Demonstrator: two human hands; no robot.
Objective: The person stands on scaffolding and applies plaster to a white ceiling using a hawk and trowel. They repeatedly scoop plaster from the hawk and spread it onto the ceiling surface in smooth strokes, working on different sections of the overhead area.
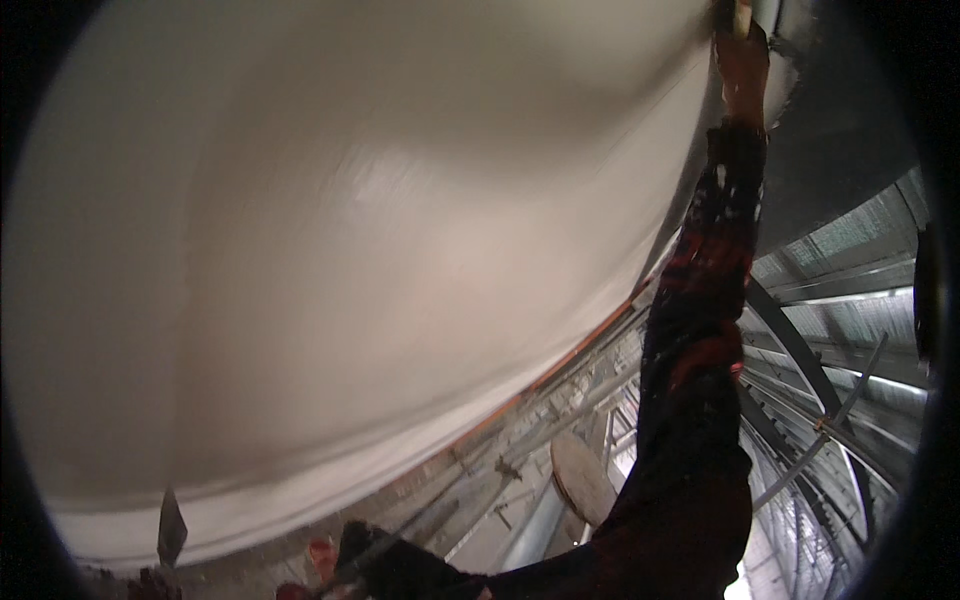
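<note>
My right arm, in a dark and red sleeve with pale spots, reaches up along the right side of the view. At its end my right hand (743,75) is closed around a pale, wood-coloured handle (742,18). The tool's working end is cut off by the upper edge. Beside the hand runs the rim of a large, smooth off-white surface (400,240), which curves across most of the view. Low on the left, a dark pointed blade (172,528) stands against this surface's lower border; what holds it is hidden. I cannot make out my left hand.
Metal scaffold poles (825,425) cross at the right, in front of ribbed metal sheeting (850,235). A round, brownish disc (582,478) sits by a grey pipe (530,530) below. An orange strip (570,355) follows the surface's edge. A small red object (321,556) shows lower left.
</note>
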